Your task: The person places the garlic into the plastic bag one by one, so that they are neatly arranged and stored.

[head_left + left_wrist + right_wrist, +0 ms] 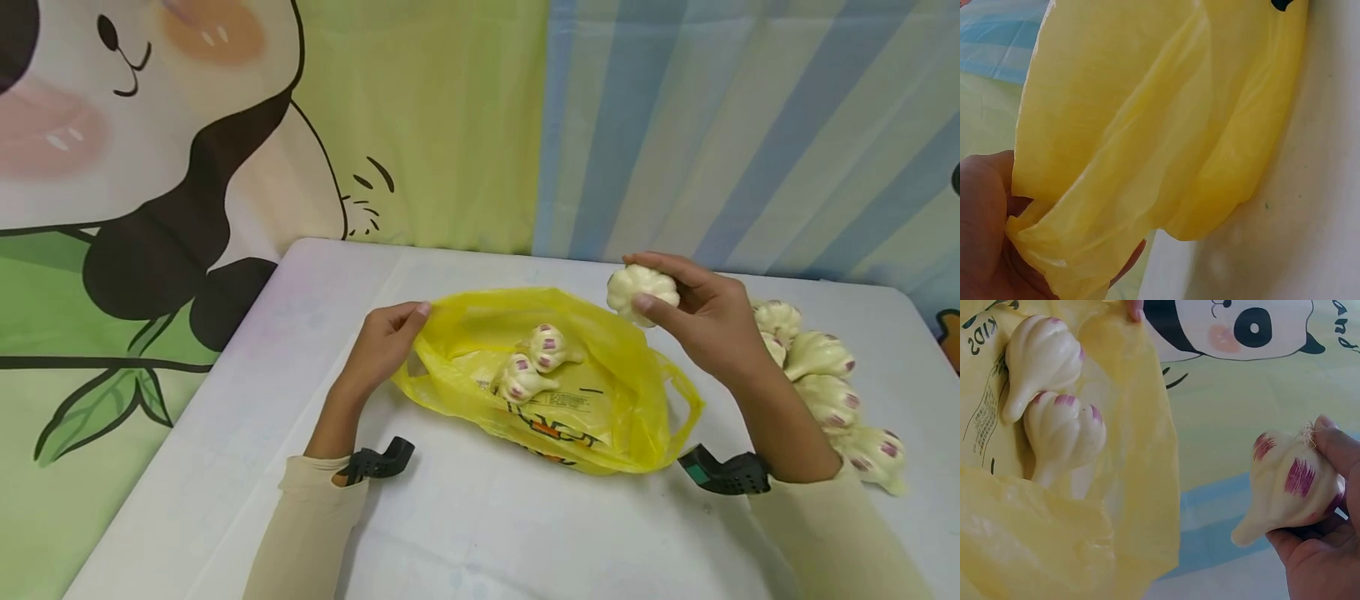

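Observation:
A yellow plastic bag (630,417) lies on the table with its mouth spread wide. Inside it are two garlic bulbs (522,379), cream with purple patches. My left hand (384,342) pinches the bag's left rim between thumb and fingers; the left wrist view shows the gathered plastic (1054,250) in its grasp. My right hand (705,312) holds another garlic bulb (642,292) in the air, just beyond the bag's right rim. In the right wrist view this garlic bulb (1294,484) shows purple marks and a tuft of roots, with thumb and fingers around it.
To the right of the bag, partly behind my right forearm, several more garlic bulbs (821,358) lie piled on the white table (465,533). A printed curtain with a panda (225,125) hangs behind the table's far edge.

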### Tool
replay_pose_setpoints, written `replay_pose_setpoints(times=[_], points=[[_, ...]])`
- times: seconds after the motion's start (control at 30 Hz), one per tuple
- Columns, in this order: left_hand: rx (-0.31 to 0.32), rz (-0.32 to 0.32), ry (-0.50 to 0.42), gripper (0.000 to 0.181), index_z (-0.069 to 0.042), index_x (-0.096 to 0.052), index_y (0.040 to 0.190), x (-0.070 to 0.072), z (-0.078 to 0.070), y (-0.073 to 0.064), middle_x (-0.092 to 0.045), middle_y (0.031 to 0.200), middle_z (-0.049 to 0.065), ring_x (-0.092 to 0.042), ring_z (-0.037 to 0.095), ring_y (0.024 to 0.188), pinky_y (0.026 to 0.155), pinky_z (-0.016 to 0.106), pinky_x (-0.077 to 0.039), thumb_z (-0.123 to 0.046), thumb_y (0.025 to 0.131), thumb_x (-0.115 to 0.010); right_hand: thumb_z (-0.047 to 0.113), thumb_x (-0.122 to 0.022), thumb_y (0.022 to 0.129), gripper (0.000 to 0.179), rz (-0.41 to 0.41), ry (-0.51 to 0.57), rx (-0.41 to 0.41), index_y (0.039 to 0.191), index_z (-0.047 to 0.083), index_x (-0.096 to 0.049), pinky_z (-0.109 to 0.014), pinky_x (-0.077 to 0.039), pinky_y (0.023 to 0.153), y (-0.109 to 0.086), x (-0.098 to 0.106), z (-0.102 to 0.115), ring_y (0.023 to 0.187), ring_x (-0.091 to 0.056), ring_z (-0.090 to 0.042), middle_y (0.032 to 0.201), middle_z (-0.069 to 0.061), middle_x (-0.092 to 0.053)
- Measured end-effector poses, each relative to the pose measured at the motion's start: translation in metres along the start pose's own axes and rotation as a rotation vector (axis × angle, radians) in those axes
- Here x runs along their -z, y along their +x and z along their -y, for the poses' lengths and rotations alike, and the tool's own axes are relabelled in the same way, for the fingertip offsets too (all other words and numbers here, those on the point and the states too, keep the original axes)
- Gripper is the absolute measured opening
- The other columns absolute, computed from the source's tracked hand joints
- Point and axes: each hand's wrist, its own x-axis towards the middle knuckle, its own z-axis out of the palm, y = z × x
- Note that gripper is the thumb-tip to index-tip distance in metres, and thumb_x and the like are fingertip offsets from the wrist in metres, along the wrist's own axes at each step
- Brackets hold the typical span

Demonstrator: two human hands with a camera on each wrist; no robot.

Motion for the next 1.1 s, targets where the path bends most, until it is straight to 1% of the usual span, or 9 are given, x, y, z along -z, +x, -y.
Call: replay_pose_setpoints(times=[0.17, 0.23, 0.37, 0.47, 0.5, 0.57, 0.7, 0.87, 1.1], points=[[-0.031, 0.004, -0.017, 0.041, -0.005, -0.070, 0.118, -0.001, 0.001, 0.001, -0.068, 0.111, 0.010, -0.059, 0.023, 0.102, 0.091, 0.043, -0.046, -0.039, 0.100, -0.055, -0.013, -0.058, 0.091, 0.042, 0.042, 0.014, 0.061, 0.133, -0.006, -0.055, -0.020, -0.051, 0.077, 0.004, -0.007, -0.003, 0.103, -0.060, -0.021, 0.132, -0.014, -0.057], [-0.022, 0.002, -0.017, 0.039, -0.005, -0.070, 0.119, -0.002, 0.002, 0.002, -0.067, 0.114, 0.011, -0.059, 0.025, 0.105, 0.093, 0.044, -0.046, -0.035, 0.101, -0.055, -0.013, -0.058, 0.091, 0.042, 0.058, 0.005, 0.067, 0.133, -0.006, -0.055, -0.020, -0.052, 0.077, 0.006, -0.010, -0.004, 0.102, -0.061, -0.021, 0.132, -0.014, -0.057], [0.007, -0.001, 0.002, 0.035, 0.000, -0.067, 0.121, -0.003, -0.005, 0.000, -0.065, 0.119, 0.016, -0.057, 0.029, 0.111, 0.096, 0.046, -0.044, -0.026, 0.103, -0.053, -0.011, -0.060, 0.091, 0.043, 0.095, -0.032, 0.056, 0.133, -0.004, -0.056, -0.021, -0.052, 0.077, 0.010, -0.016, -0.006, 0.099, -0.061, -0.019, 0.132, -0.011, -0.057], [0.004, -0.002, 0.007, 0.035, 0.000, -0.067, 0.121, -0.003, -0.006, 0.000, -0.065, 0.119, 0.016, -0.057, 0.028, 0.112, 0.097, 0.046, -0.044, -0.026, 0.103, -0.053, -0.011, -0.059, 0.091, 0.042, 0.118, -0.019, 0.058, 0.133, -0.004, -0.056, -0.022, -0.053, 0.078, 0.013, -0.019, -0.009, 0.099, -0.061, -0.020, 0.132, -0.011, -0.056], [0.002, -0.004, 0.003, 0.036, -0.002, -0.068, 0.121, -0.003, 0.000, 0.002, -0.065, 0.118, 0.014, -0.057, 0.027, 0.111, 0.096, 0.046, -0.044, -0.028, 0.102, -0.053, -0.010, -0.059, 0.092, 0.042, 0.123, -0.018, 0.058, 0.132, -0.005, -0.056, -0.022, -0.053, 0.078, 0.014, -0.021, -0.010, 0.098, -0.061, -0.020, 0.132, -0.011, -0.056], [-0.012, -0.005, -0.005, 0.037, -0.004, -0.069, 0.120, -0.002, 0.001, 0.001, -0.066, 0.117, 0.012, -0.058, 0.026, 0.110, 0.096, 0.045, -0.044, -0.033, 0.101, -0.054, -0.010, -0.059, 0.092, 0.041, 0.137, -0.019, 0.055, 0.132, -0.005, -0.057, -0.022, -0.053, 0.077, 0.016, -0.023, -0.013, 0.098, -0.060, -0.021, 0.132, -0.011, -0.056], [-0.018, -0.003, -0.003, 0.041, -0.005, -0.070, 0.119, -0.002, 0.002, 0.001, -0.067, 0.116, 0.011, -0.059, 0.024, 0.109, 0.096, 0.045, -0.045, -0.038, 0.100, -0.054, -0.007, -0.060, 0.092, 0.041, 0.169, -0.081, 0.046, 0.133, -0.002, -0.057, -0.021, -0.052, 0.077, 0.018, -0.029, -0.018, 0.097, -0.061, -0.019, 0.133, -0.011, -0.055], [0.000, -0.010, -0.001, 0.042, -0.005, -0.070, 0.119, -0.001, 0.003, 0.001, -0.067, 0.114, 0.010, -0.059, 0.023, 0.107, 0.095, 0.044, -0.045, -0.039, 0.100, -0.054, -0.005, -0.063, 0.092, 0.042, 0.218, -0.145, 0.045, 0.133, 0.001, -0.058, -0.023, -0.052, 0.080, 0.018, -0.035, -0.022, 0.102, -0.061, -0.019, 0.135, -0.012, -0.053], [-0.003, -0.006, -0.015, 0.037, -0.001, -0.068, 0.121, -0.001, -0.001, 0.001, -0.066, 0.117, 0.014, -0.059, 0.026, 0.108, 0.094, 0.043, -0.046, -0.029, 0.103, -0.052, 0.003, -0.067, 0.092, 0.043, 0.306, -0.256, -0.022, 0.134, 0.006, -0.058, -0.026, -0.051, 0.086, 0.018, -0.045, -0.027, 0.109, -0.059, -0.021, 0.139, -0.007, -0.051]])
